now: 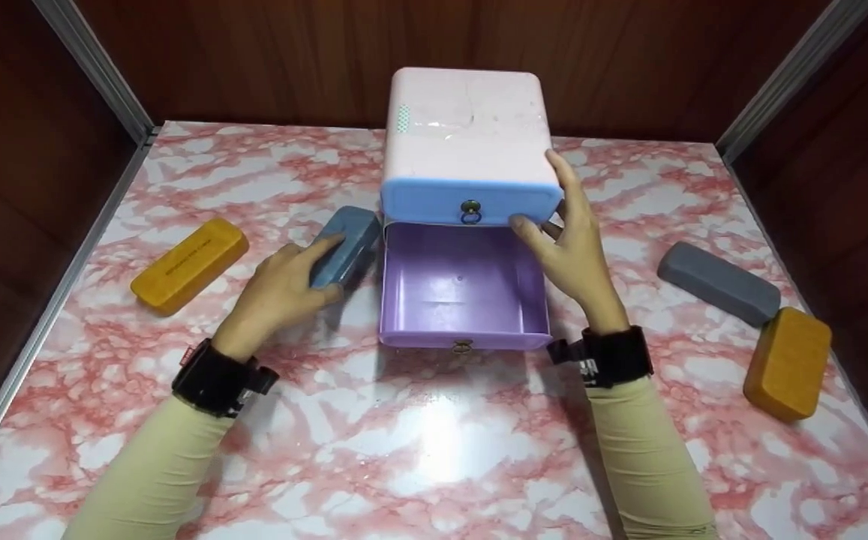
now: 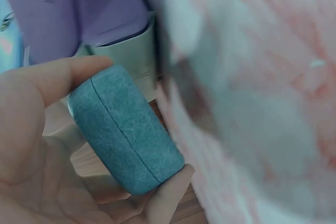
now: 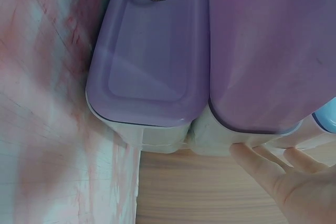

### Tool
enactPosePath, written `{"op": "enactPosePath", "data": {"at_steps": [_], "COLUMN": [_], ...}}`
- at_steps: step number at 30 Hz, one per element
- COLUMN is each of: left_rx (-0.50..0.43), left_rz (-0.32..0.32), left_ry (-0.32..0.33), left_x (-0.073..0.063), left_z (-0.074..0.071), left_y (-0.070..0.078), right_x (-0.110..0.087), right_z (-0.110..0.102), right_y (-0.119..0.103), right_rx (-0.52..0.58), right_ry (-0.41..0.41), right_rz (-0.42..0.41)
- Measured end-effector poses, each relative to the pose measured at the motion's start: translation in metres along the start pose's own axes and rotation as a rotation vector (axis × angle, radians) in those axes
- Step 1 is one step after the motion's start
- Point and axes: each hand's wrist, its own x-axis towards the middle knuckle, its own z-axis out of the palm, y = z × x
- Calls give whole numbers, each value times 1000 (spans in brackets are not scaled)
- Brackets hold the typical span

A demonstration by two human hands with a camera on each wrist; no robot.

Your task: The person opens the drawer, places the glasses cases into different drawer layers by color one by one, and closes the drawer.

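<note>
My left hand (image 1: 280, 292) grips a blue glasses case (image 1: 351, 236) by its sides, left of a small drawer cabinet (image 1: 471, 124). A seam runs along the case's end in the left wrist view. The cabinet has a pink top and a blue front drawer (image 1: 434, 201) with a ring pull, pushed in. Below it, a purple drawer (image 1: 464, 342) is pulled out, its inside floor showing. My right hand (image 1: 576, 251) touches the cabinet's right side with extended fingers, its thumb at the blue drawer's lower edge. In the right wrist view, a lower purple drawer (image 3: 152, 51) is pushed in.
On the left lies a yellow glasses case (image 1: 190, 266). To the right, a grey case (image 1: 719, 281) lies end to end with another yellow case (image 1: 788, 364). The marbled red-and-white tabletop (image 1: 373, 465) is bounded by dark wood panels (image 1: 268, 60) behind and at the sides.
</note>
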Motion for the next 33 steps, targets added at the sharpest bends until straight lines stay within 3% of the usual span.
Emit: {"op": "enactPosePath", "data": {"at_steps": [12, 18, 26, 33], "left_rx": [-32, -17, 17, 76], "left_rz": [40, 101, 213, 276], "left_ry": [18, 51, 84, 59], "left_x": [-36, -58, -81, -87], "left_z": [-30, -40, -44, -43], "left_y": [13, 20, 40, 61], "right_x": [-1, 0, 0, -1], "right_z": [1, 1, 0, 1], "right_y": [1, 2, 1, 1], "right_rx": [17, 4, -11, -8], "right_ry": [5, 4, 5, 4], "right_rz": [-4, -21, -35, -28]}}
